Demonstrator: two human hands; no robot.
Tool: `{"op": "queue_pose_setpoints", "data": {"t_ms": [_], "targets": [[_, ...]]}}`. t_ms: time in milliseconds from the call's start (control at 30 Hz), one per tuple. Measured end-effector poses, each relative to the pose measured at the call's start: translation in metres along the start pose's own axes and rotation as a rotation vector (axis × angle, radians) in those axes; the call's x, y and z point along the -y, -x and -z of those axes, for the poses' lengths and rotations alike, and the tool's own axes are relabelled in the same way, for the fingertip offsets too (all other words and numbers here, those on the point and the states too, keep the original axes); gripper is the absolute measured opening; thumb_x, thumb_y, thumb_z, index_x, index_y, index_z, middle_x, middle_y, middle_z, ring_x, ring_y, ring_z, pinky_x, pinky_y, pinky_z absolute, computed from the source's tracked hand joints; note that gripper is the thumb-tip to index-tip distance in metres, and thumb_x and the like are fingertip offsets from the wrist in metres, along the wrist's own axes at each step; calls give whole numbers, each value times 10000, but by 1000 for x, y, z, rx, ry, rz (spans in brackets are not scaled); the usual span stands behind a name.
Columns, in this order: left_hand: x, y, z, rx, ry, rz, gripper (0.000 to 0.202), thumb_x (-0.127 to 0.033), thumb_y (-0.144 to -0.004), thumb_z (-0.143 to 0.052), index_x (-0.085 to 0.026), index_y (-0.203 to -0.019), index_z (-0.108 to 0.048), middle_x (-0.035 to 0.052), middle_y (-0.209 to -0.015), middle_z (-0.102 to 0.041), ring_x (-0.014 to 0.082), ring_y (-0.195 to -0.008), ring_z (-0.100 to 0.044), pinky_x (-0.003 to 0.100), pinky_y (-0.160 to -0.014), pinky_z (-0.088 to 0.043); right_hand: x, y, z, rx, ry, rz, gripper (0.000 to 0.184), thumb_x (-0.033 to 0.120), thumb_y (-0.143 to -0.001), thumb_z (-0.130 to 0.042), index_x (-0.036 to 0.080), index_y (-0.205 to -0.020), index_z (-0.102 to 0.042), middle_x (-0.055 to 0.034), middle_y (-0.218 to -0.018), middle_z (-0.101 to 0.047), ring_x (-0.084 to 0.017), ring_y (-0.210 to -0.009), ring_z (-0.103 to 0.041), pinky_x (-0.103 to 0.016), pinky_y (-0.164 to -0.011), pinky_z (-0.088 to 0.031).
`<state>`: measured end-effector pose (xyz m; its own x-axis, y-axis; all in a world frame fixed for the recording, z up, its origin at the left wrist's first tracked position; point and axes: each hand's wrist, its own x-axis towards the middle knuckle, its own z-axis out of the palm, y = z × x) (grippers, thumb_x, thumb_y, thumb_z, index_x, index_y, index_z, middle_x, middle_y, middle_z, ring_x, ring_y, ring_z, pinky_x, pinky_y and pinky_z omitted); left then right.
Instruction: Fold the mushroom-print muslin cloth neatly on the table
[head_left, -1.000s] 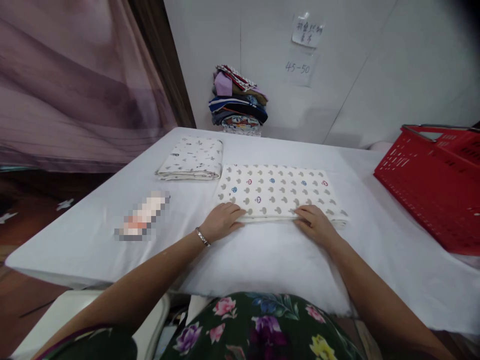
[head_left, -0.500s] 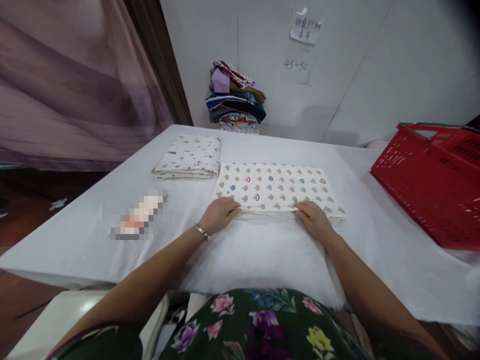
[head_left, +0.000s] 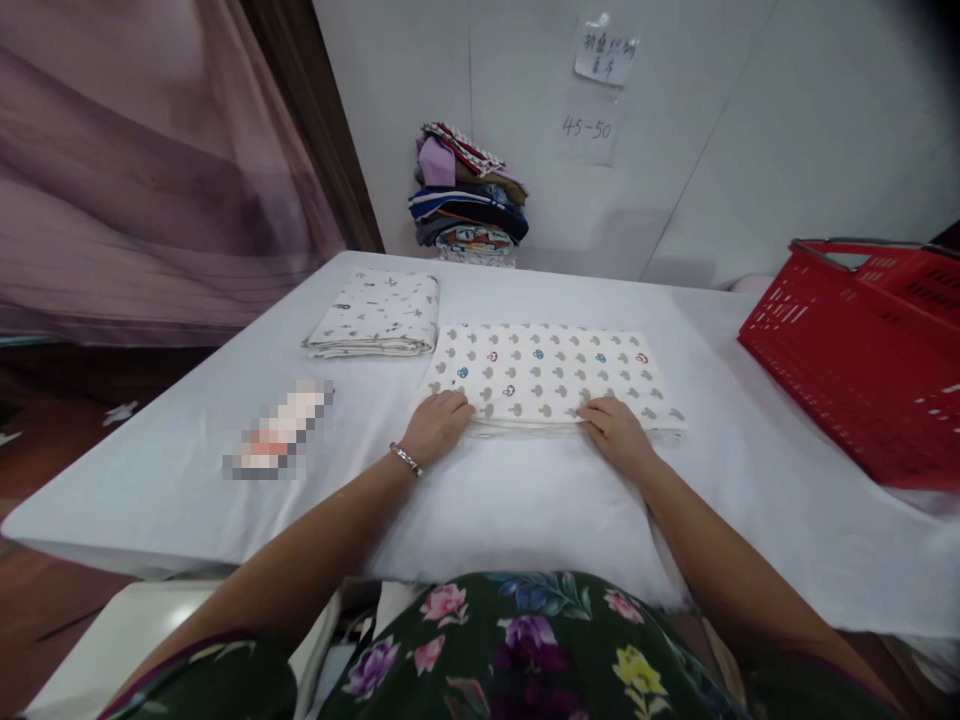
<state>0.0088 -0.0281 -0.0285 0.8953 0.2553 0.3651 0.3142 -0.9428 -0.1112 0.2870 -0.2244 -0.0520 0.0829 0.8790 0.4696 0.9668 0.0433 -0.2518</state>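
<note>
A folded white cloth with a mushroom print lies flat on the white-covered table in front of me. At the left part of its near edge, my left hand has its fingers closed on the fabric. My right hand pinches the same edge farther right, with the thumb below and the fingers on top. A second folded cloth with a small dark print rests just beyond, to the left, touching neither hand.
On the table's right side stands a red plastic basket. A stack of folded fabrics rises behind the far edge. A blurred-out flat object lies at left on the white tablecloth. Handwritten papers hang on the wall.
The cloth's near edge, slightly raised between my hands before, now lies flatter. My right hand has shifted a little left along it. The view has tilted slightly.
</note>
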Motion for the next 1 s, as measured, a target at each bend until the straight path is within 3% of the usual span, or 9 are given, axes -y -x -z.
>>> {"op": "queue_pose_setpoints", "data": {"t_ms": [300, 500, 600, 767, 867, 1000], "targets": [[-6, 9, 3, 31, 103, -4, 227, -141, -831, -424, -175, -939, -620, 77, -924, -626, 195, -867, -544, 324, -738, -426, 3, -3, 2, 57, -23, -13, 228, 195, -857, -469, 195, -968, -668, -89, -969, -613, -211, -911, -539, -370, -820, -440], [-2, 12, -1, -28, 170, -4, 294, -198, -837, -423, -186, -1078, -593, 92, -1031, -630, 227, -994, -554, 372, -828, -447, -15, 11, 30, 55, -21, -46, 316, 259, -795, -560, 226, -1104, -619, -89, -1121, -604, -237, -1061, -524, -414, -928, -391], [3, 11, -8, -45, 156, -16, 287, -227, -835, -432, -184, -1056, -610, 90, -1023, -637, 237, -978, -568, 372, -812, -458, -39, 34, 51, -76, -3, -256, 257, 279, -788, -544, 215, -1008, -660, -83, -1087, -623, -228, -1027, -550, -375, -895, -422], [9, 12, -16, -102, 148, 8, 268, -270, -846, -432, -191, -1005, -633, 85, -994, -653, 235, -941, -592, 366, -800, -464, -65, 62, 70, -363, -86, -835, 278, 347, -764, -508, 174, -908, -671, -65, -913, -669, -194, -830, -596, -318, -776, -456], [10, 13, -14, -122, 181, 13, 260, -329, -843, -456, -208, -996, -629, 72, -987, -657, 227, -947, -594, 355, -813, -460, -67, 62, 66, -356, -221, -1065, 348, 436, -762, -494, 151, -861, -667, -37, -685, -646, -155, -607, -566, -271, -608, -444], [15, 16, -4, -150, 210, 102, 346, -464, -830, -464, -200, -1002, -609, 80, -1004, -646, 241, -971, -578, 368, -833, -443, -65, 52, 59, -283, -342, -1114, 391, 487, -703, -573, 136, -860, -649, 27, -476, -523, -112, -444, -457, -232, -463, -350]]}}
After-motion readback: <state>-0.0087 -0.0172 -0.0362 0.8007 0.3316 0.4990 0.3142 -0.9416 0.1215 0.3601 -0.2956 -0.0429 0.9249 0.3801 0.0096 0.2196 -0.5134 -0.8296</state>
